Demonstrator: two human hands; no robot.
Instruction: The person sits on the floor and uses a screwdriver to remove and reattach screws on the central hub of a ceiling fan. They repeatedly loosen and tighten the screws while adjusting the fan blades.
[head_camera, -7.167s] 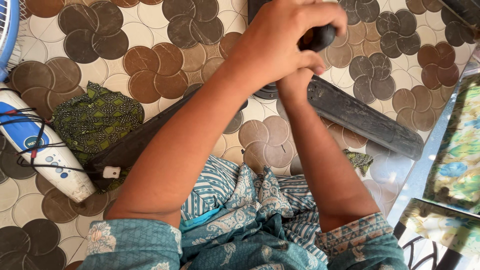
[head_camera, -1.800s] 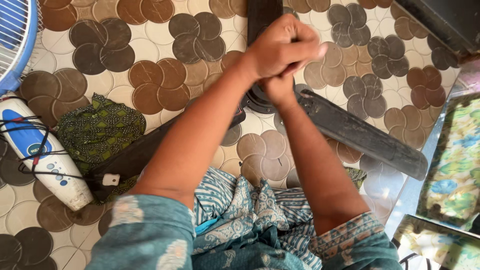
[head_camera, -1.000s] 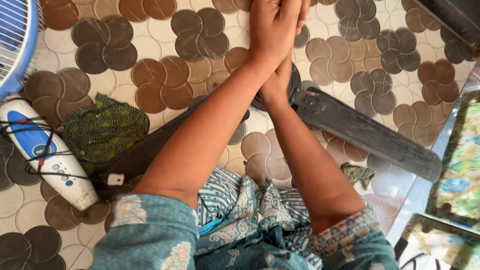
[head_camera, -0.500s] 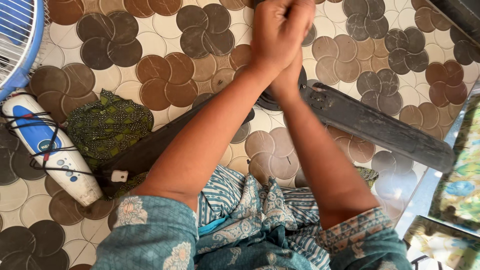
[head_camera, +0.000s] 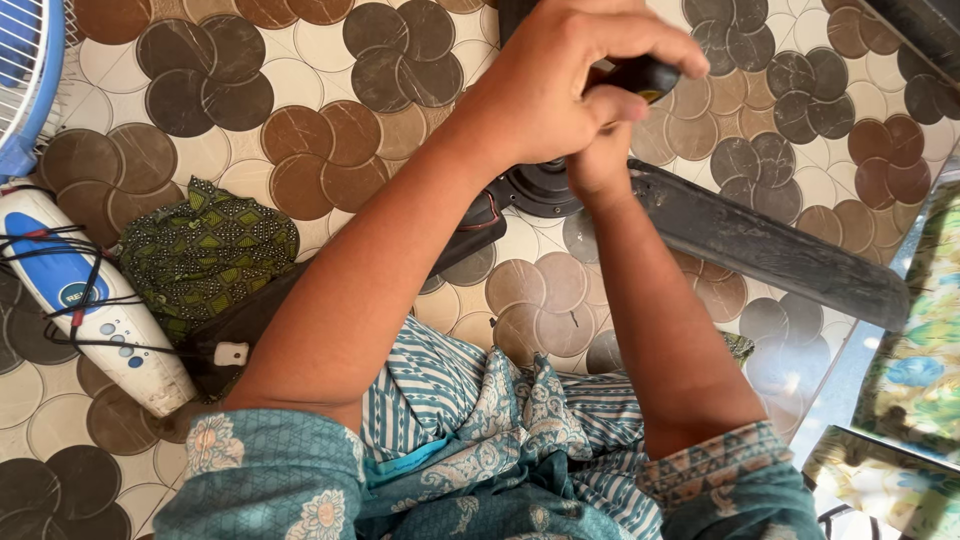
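Note:
A dark ceiling fan lies on the tiled floor, its round motor hub (head_camera: 543, 190) just under my hands. One long dark blade (head_camera: 775, 245) runs out to the right and another blade (head_camera: 250, 330) to the lower left. My left hand (head_camera: 560, 85) is closed over the black handle of a tool (head_camera: 645, 75) held above the hub. My right hand (head_camera: 600, 160) is a fist directly beneath it, closed around the lower part of the same tool. The tool's tip is hidden behind my hands.
A green patterned cloth (head_camera: 205, 250) lies left of the fan. Beside it is a white and blue appliance body (head_camera: 85, 300) wrapped in black cord, with a blue fan grille (head_camera: 20, 90) at the far left. A floral mat (head_camera: 920, 330) borders the right edge.
My hands sat higher in the view half a second ago with the handle hidden; now they are lower, and the black handle shows past my left fingers. The fan has not moved.

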